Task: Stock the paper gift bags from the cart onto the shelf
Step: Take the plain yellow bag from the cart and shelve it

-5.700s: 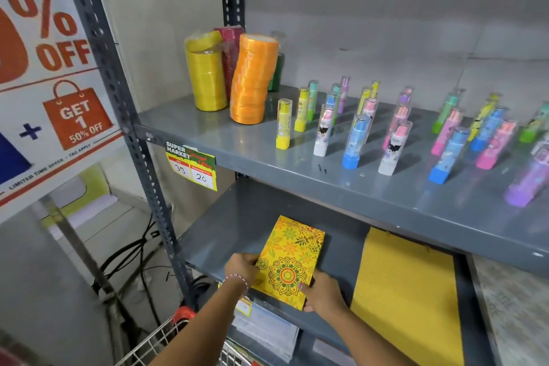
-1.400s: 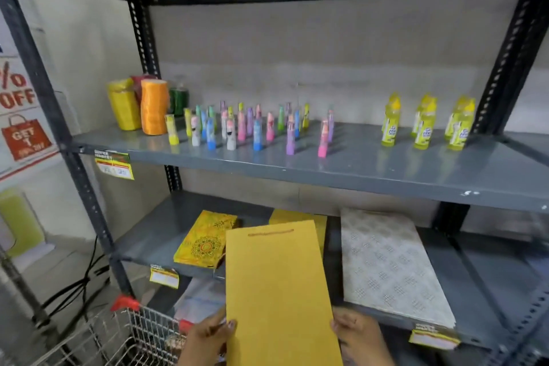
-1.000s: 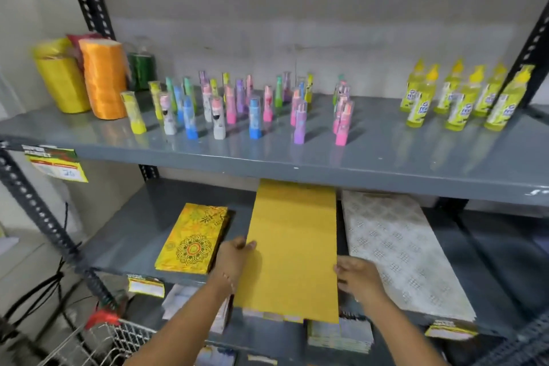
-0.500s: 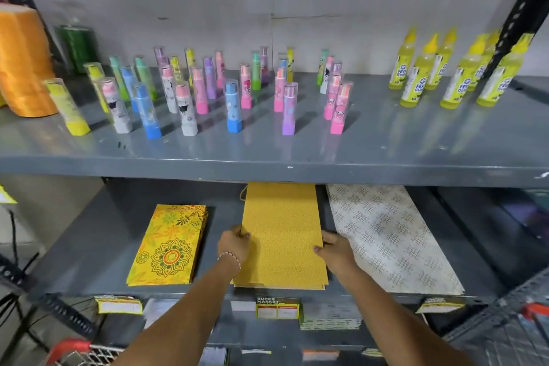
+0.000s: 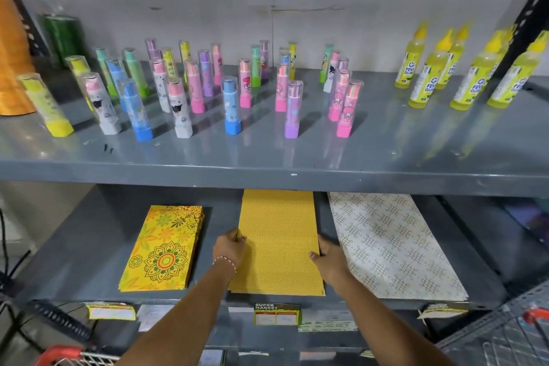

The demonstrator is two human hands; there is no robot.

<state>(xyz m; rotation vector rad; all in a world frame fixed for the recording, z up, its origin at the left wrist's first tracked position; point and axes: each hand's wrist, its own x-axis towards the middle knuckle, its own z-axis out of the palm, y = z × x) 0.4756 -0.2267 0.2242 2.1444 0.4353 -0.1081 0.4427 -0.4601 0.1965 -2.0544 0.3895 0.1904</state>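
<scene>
Now that the plain mustard-yellow paper gift bags (image 5: 277,242), which I was carrying up from the cart a moment ago, are lying flat on the grey metal lower shelf (image 5: 74,249), I am squaring the stack. My left hand (image 5: 228,248) and right hand (image 5: 329,258) are pressing its side edges, each grip closed lightly against paper. The stack is sitting just right of the yellow floral-patterned paper bags (image 5: 163,249), so I judge this batch nearly stocked.

both hands (image 5: 230,249) grip the yellow bag stack (image 5: 277,241) on the lower shelf (image 5: 74,249).
</scene>
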